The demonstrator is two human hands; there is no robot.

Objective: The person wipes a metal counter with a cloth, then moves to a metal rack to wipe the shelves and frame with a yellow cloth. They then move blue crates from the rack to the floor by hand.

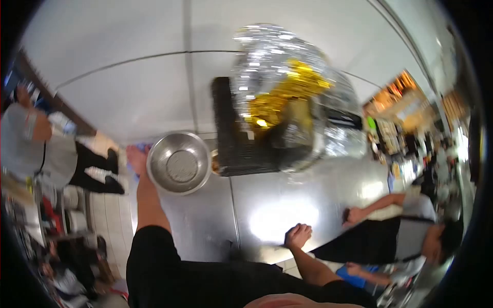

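Stainless counter [287,205] was seen under both arms. A metal bowl [179,163] (apparently empty) was gripped at its rim by the left hand [136,158]; nothing had been put in it. The right hand [298,235] was rested nearby, fist closed.

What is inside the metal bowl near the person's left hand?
The metal bowl looks empty: only its bare, shiny inner wall and flat bottom show. The left hand sits at its rim. What lies under the bowl on the steel counter is covered.
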